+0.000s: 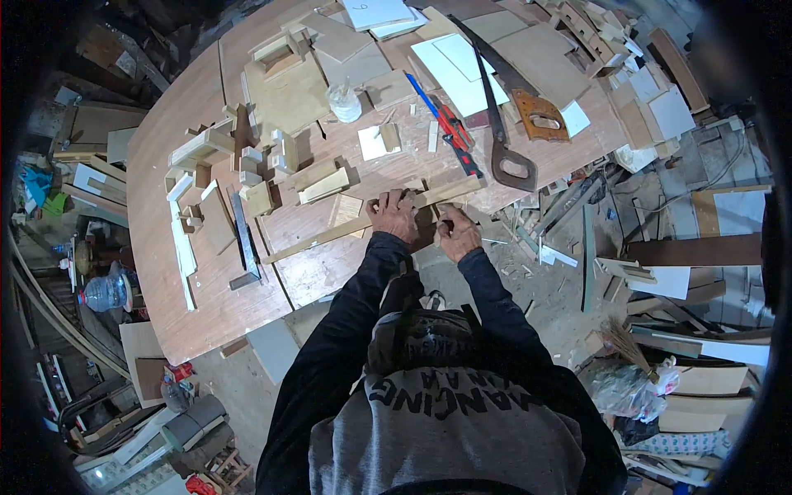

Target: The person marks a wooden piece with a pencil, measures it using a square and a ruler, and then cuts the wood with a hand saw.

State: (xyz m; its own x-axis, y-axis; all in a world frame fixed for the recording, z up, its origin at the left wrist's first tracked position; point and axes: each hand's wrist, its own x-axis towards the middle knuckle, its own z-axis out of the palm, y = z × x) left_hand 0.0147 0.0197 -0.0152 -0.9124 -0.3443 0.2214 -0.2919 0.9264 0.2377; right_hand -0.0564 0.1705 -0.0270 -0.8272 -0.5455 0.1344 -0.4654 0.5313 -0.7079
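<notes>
A long narrow wooden strip (326, 235) lies slantwise near the table's front edge. My left hand (393, 214) grips it around the middle, fingers bent over its top. Just to the right, at the table edge, my right hand (458, 233) is closed with the fingers curled in a pinch; whatever is between them is hidden. Under the strip, left of my left hand, sits a small pale wood piece (346, 213). Beyond it are short wood blocks (324, 186). A red and black tool (452, 128) lies past the strip's right end.
Two handsaws rest at the back right, one with a wooden handle (540, 115), one with a dark handle (513, 167). A try square (243, 239) and wooden assemblies (202, 144) occupy the table's left. A plastic cup (344, 103) stands farther back. Offcuts litter the floor (528, 264).
</notes>
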